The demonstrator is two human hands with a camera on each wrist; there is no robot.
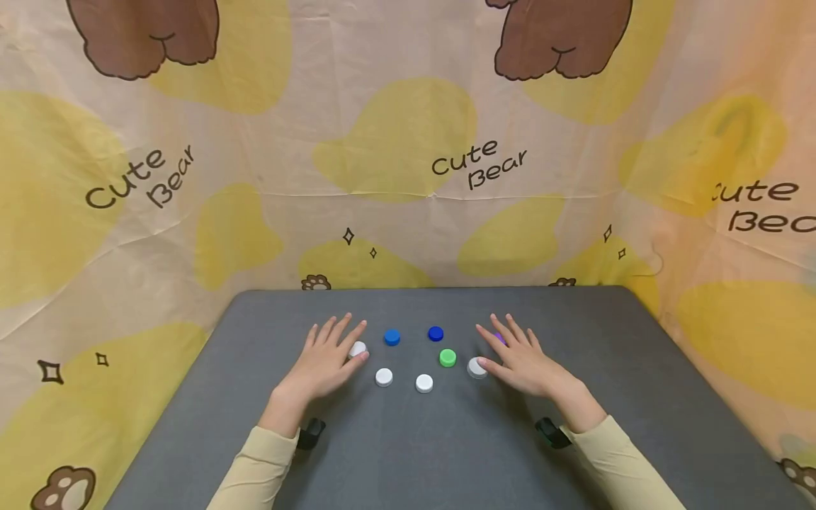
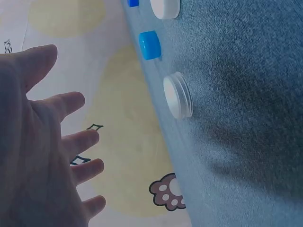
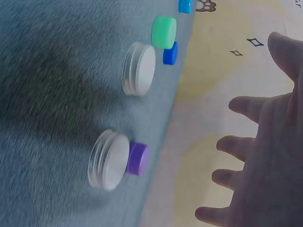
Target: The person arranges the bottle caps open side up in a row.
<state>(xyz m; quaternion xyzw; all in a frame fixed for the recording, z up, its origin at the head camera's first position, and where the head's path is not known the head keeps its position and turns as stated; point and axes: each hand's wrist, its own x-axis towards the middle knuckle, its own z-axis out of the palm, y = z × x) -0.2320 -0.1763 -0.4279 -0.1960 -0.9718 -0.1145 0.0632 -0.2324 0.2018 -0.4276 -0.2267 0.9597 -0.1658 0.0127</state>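
Both hands hover over a grey table with fingers spread, holding nothing. My left hand [image 1: 326, 361] is above the left end of a loose group of bottle caps; its thumb and index finger overlap a white cap [image 1: 358, 348] in the head view. That ridged cap [image 2: 179, 96] lies below the fingers in the left wrist view. My right hand [image 1: 525, 361] hangs over the right end. Its thumb overlaps another white cap [image 1: 476, 367], and its index finger partly covers a purple cap [image 1: 500, 338]. In the right wrist view, a white ridged cap [image 3: 109, 161] lies beside the purple one.
Between the hands lie a light blue cap [image 1: 392, 338], a dark blue cap [image 1: 435, 333], a green cap [image 1: 448, 358] and two white caps, one left [image 1: 384, 377] and one nearer the middle [image 1: 423, 384]. A patterned curtain [image 1: 395, 163] stands behind the table's back edge.
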